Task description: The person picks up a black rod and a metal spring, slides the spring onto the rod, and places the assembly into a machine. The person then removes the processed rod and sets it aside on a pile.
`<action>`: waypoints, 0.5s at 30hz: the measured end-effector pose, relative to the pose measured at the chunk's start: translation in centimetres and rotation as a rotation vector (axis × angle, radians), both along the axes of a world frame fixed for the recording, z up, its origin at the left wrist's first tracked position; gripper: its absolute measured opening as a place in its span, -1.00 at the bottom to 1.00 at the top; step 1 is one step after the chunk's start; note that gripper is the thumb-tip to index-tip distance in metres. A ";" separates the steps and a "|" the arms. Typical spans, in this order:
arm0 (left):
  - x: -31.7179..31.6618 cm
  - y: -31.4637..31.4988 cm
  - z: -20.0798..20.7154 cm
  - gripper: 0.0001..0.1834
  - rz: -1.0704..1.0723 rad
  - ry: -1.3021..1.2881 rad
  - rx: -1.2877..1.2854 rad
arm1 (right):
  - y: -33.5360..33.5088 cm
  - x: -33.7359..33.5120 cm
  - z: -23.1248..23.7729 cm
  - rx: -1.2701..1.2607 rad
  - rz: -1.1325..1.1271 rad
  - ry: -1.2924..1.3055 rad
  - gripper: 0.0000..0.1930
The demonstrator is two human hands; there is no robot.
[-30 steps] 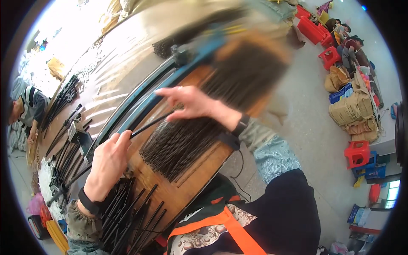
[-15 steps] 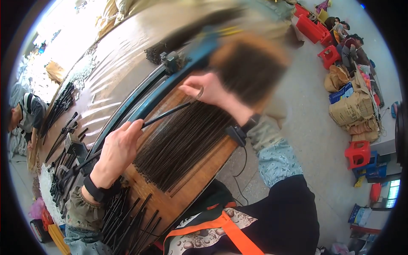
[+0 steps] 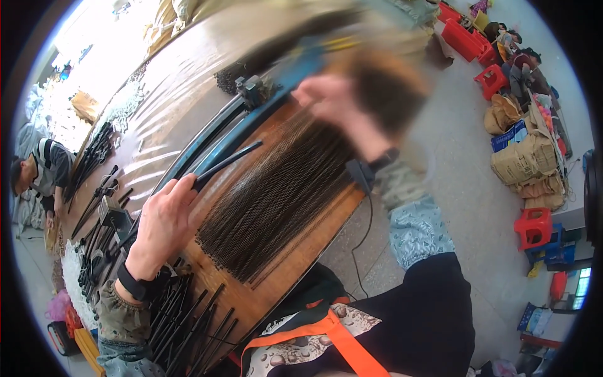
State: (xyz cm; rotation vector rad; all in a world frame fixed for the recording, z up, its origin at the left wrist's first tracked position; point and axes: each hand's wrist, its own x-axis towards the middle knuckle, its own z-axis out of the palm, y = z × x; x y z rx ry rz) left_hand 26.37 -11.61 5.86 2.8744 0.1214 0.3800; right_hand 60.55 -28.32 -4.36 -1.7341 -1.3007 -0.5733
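Observation:
My left hand [image 3: 164, 220] is closed around a slim black tube [image 3: 229, 162], whose free end points up and to the right beside a long blue metal rail [image 3: 251, 119]. My right hand [image 3: 339, 107] is up near the far part of that rail, apart from the tube; motion smears its fingers. Beneath and between the hands, many long, thin dark coil springs [image 3: 276, 201] lie side by side on a wooden board [image 3: 317, 232]. A metal clamp-like block [image 3: 251, 90] sits on the rail.
More black tubes [image 3: 182, 327] lie in a heap by my left forearm. A person [image 3: 44, 169] works at the far left beside other black rods [image 3: 91, 157]. On the right floor are red stools [image 3: 532, 227], cardboard and sacks [image 3: 522, 164]. A cable [image 3: 357, 257] hangs from my right wrist.
My right hand has moved away from the tube's free end, up and to the right. The left hand keeps its hold, having shifted slightly; the tube's end now shows uncovered.

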 end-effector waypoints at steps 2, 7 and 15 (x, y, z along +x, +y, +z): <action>0.0 0.4 -0.2 -0.77 0.034 -0.001 0.027 | 0.3 0.9 0.2 0.004 -0.031 -0.082 -0.81; -1.7 0.7 -0.8 -0.76 0.071 0.075 -0.018 | 0.5 -3.2 1.2 0.189 0.001 -0.142 -0.80; -2.4 0.9 -1.5 -0.75 0.058 0.098 0.001 | 1.0 -7.1 -0.3 0.170 0.089 -0.155 -0.84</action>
